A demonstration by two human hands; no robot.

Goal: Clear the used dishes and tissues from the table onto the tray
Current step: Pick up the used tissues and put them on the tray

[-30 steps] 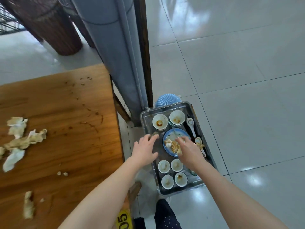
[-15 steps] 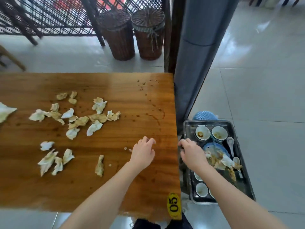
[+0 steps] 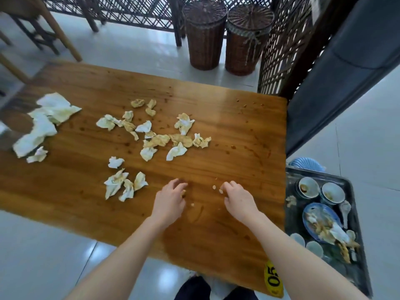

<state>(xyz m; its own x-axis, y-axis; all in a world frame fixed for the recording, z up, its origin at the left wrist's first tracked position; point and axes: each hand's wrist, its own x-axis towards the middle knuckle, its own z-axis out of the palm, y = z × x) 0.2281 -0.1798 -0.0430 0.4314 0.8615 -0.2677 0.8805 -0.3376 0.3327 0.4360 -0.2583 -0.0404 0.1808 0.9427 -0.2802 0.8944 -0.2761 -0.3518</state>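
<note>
Several crumpled, stained tissues (image 3: 160, 135) lie scattered across the middle of the wooden table (image 3: 238, 131), with a bigger white heap of tissues (image 3: 45, 122) at its left end. My left hand (image 3: 170, 202) and my right hand (image 3: 238, 199) hover over the table's near part, fingers curled and apart, holding nothing. Small crumbs (image 3: 217, 189) lie just before my right fingertips. The metal tray (image 3: 359, 267) stands on the floor to the right, carrying small bowls (image 3: 309, 187), a blue plate (image 3: 320, 221) with scraps and tissues, and a white spoon (image 3: 345, 211).
Two wicker baskets (image 3: 204, 33) stand beyond the table against a lattice screen. A dark padded post (image 3: 337, 68) rises at the table's right corner. A wooden chair (image 3: 28, 24) is at the far left. A yellow "05" tag (image 3: 273, 278) marks the near corner.
Both hands left the tray and swung left over the table. My view turned from the tray toward the tissue-strewn tabletop.
</note>
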